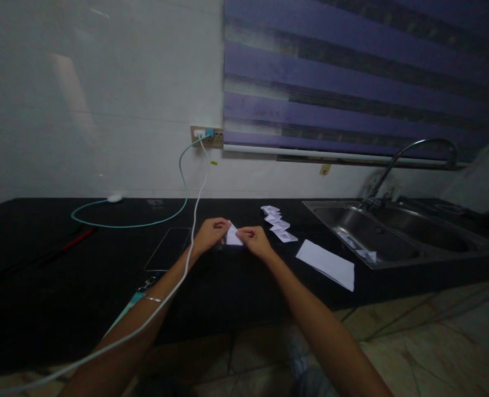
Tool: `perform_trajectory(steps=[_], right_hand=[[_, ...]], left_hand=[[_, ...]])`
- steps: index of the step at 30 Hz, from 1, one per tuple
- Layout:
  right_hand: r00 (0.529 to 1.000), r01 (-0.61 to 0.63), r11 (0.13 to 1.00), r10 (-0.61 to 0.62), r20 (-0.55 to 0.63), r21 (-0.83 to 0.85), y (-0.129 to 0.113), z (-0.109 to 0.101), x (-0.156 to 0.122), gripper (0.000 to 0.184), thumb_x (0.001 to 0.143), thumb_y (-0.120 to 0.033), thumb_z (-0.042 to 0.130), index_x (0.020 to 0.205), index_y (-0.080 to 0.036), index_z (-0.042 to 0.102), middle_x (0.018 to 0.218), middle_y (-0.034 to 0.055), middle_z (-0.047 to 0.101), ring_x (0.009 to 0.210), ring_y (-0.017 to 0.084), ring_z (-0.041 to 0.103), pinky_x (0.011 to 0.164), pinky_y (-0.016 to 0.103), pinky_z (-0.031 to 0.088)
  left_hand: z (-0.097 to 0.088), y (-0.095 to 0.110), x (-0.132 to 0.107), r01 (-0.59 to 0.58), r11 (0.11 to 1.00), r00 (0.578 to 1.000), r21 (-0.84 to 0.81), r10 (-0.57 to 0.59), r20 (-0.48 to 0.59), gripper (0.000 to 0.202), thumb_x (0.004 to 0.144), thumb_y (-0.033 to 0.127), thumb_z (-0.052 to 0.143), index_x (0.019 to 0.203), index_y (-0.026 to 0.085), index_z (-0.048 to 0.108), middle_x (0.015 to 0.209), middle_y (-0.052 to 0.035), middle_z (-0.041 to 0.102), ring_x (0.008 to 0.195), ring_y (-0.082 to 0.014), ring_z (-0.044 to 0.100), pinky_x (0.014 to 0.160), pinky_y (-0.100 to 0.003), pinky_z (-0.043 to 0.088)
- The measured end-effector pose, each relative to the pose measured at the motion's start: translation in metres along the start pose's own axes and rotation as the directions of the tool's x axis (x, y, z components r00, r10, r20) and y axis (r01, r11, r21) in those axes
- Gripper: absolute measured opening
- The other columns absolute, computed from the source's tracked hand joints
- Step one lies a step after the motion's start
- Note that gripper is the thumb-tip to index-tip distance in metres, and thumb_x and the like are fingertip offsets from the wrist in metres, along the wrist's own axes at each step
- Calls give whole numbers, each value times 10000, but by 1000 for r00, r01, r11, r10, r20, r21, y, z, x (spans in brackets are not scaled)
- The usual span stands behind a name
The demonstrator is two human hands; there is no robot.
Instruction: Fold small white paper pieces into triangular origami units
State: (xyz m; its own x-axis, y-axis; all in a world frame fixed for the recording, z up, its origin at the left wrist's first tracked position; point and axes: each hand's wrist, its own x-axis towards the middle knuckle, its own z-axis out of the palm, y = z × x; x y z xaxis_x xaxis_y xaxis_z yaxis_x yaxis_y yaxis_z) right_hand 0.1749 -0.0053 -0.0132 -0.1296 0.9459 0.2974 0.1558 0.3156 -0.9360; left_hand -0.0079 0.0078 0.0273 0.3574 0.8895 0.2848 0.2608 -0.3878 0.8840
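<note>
A small folded white paper piece (233, 237) is held between both of my hands above the black countertop (83, 275). My left hand (210, 234) pinches its left edge with fingers closed. My right hand (254, 240) pinches the right edge, fingers closed too. Just right of my hands lies a row of several small folded white paper shapes (278, 223). A flat stack of white paper sheets (327, 263) lies nearer the counter's front edge, to the right.
A phone (168, 248) lies flat left of my hands. A white cable (195, 220) and a teal cable (145, 223) run from the wall socket (206, 135). A steel sink (393, 234) with a tap (410, 160) sits right; folded paper bits lie in it.
</note>
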Motion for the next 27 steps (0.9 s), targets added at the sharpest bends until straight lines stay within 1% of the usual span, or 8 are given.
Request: perform_trajectory(steps=[5,6,9,13,16,20,24,27], right_hand=[[999,-7,998,10,-52,65,7,-2,1,282,728,-397,653,795,-129,708,650,11,633,559,119,508,523,226,352],[998,-18,997,23,-62,79,8,-1,1,278,719,-393,660,813,-134,700,647,9,632,552,117,507,520,225,354],[993,-26,995,36,-115,92,7,3,2,272,691,-360,685,870,-157,658,592,-23,592,511,107,481,495,216,345],[989,38,996,-26,-146,81,1,8,2,189,679,-312,695,775,-163,628,638,-11,601,572,121,530,543,231,405],[988,53,996,-42,-151,70,-2,9,2,178,671,-302,709,742,-159,631,685,8,622,613,133,559,577,244,432],[984,37,994,-18,-179,104,-2,10,2,231,646,-326,737,781,-166,640,726,19,650,625,146,591,599,262,462],[986,14,985,15,-168,174,-6,12,0,260,620,-297,756,828,-164,677,834,56,698,743,184,648,733,317,506],[988,6,981,24,-149,196,-10,13,-2,239,614,-283,758,809,-165,689,818,57,705,755,194,652,757,333,506]], left_hand=[[5,-11,-1,-59,989,983,137,34,180,405,885,471,445,670,146,556,526,16,528,454,-108,481,451,-209,343],[6,-15,0,-90,982,981,164,59,187,403,892,461,425,677,147,557,537,17,525,470,-110,474,458,-212,335],[9,-24,4,-164,954,982,251,133,135,401,904,420,387,669,142,556,587,12,526,530,-116,469,496,-220,325],[11,-32,8,-181,926,982,332,152,112,387,901,374,375,624,148,525,557,17,494,507,-113,439,493,-226,298],[12,-31,6,-218,917,975,334,185,126,386,910,389,373,686,145,569,579,9,526,528,-122,462,515,-230,317],[11,-22,2,-253,922,964,294,212,162,378,912,399,392,752,139,614,638,-4,574,579,-130,490,571,-233,364],[10,-17,0,-246,945,960,216,208,187,416,924,418,368,772,134,631,659,-13,591,598,-136,509,586,-237,394],[10,-19,1,-221,955,965,200,185,185,415,916,444,389,784,135,633,678,-17,599,623,-144,529,597,-242,410]])
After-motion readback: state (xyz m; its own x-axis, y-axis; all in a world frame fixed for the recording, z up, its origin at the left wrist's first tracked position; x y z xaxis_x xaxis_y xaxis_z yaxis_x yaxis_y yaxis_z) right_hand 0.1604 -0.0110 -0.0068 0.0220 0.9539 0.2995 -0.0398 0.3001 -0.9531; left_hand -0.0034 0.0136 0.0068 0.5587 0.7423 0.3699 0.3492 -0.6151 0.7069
